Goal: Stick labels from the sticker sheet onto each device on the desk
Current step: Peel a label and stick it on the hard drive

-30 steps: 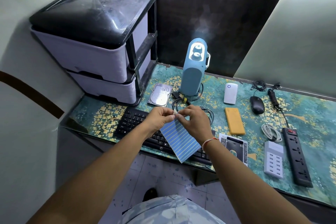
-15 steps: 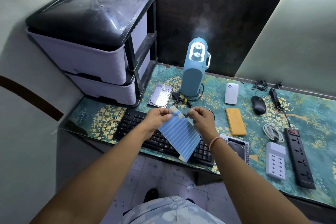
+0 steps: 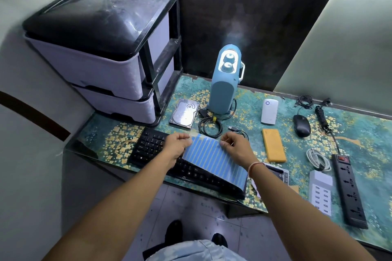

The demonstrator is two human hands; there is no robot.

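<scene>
**Sticker sheet held over the keyboard**

Patterned teal desk [image 3: 360, 133] carries a drawer unit [image 3: 101, 53] far left, then a blue appliance [image 3: 222, 87], keyboard [image 3: 152, 146], power strip [image 3: 350, 188], hard drive [image 3: 184, 114] and mouse [image 3: 301, 125]. Above the keyboard, the left hand [image 3: 176, 147] and right hand [image 3: 237, 148] each pinch the blue sticker sheet [image 3: 214, 159] with curled fingers at its far corners.

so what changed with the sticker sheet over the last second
The hands moved apart: a second ago they met at one corner of the sticker sheet; now the left hand grips its left top corner and the right hand the right, so it faces the camera more squarely. The keyboard and the other devices stayed put.
</scene>
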